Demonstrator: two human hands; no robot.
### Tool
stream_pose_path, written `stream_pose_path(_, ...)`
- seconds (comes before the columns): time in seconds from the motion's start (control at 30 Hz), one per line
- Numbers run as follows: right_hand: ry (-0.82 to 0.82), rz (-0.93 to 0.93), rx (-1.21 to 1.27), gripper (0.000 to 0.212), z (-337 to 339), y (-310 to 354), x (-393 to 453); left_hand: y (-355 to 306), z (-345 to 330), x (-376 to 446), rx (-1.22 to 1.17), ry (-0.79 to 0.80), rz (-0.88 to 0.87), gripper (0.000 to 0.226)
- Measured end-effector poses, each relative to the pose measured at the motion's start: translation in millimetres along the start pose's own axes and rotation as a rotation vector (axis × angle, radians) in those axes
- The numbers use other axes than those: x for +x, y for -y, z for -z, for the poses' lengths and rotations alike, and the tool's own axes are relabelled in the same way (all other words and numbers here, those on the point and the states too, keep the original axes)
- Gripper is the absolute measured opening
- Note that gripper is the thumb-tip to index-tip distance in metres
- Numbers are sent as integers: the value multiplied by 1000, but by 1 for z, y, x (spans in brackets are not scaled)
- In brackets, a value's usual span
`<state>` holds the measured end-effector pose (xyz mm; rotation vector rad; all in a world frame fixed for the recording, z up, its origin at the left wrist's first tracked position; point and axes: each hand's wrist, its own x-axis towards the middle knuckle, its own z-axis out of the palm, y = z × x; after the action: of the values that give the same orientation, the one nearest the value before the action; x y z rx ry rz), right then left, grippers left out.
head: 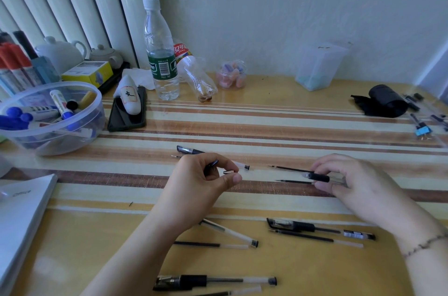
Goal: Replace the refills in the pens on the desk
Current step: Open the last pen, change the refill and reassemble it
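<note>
The left hand (206,174) has its grip closed in a pinch, thumb and forefinger curled round a small silver-tipped black cone (229,171), which looks to be the unscrewed nose of a pen, held up off the bench (315,271) so that it is not lost among the loose parts. The right hand (349,179) has its grip closed round a clear plastic pen barrel with a black rubber sleeve (317,177), fingers curled over the rear of it, so that a thin black refill (288,169) juts from its front toward the left grip; held level like this, the refill can be slid along the barrel, though whether it is going in or coming out cannot be told. Just under the right grip a second thin black refill (294,182) lies on the bench, probably laid near so that old and new are swapped without reaching. Beyond the left grip lies a black pen cap with a clip (188,150), set aside. On the near side of both grips more pens wait in pairs with spare refills: a capped black-gripped pen (320,227) beside a loose refill (315,238), a clear uncapped barrel (230,232), and another capped pen (213,281) nearest the person. I judge the work to be partly through, with several pens not yet done.
</note>
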<state>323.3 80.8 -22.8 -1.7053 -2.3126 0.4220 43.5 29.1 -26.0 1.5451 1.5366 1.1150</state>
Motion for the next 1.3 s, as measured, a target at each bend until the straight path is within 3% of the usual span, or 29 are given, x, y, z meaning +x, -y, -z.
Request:
stream_pose_path(0.5, -133, -24, 47, 13, 7, 9, -5, -1, 1, -2, 2, 44, -30, 9)
stream_pose_path(0.8, -39, -9, -13, 19, 11, 24, -7, -2, -6, -4, 2, 86, -18, 12)
stream_pose_path(0.97, -66, -5, 11, 24, 12, 27, -8, -2, -7, -4, -13, 75, -23, 12)
stream_pose_path(1.1, -93, 68, 51, 33, 11, 38, -11, -5, -9, -5, -46, 40, -39, 11)
stream_pose_path(1.3, -105, 201, 79, 24, 8, 51, -15, -8, -11, -8, -64, 29, -59, 11)
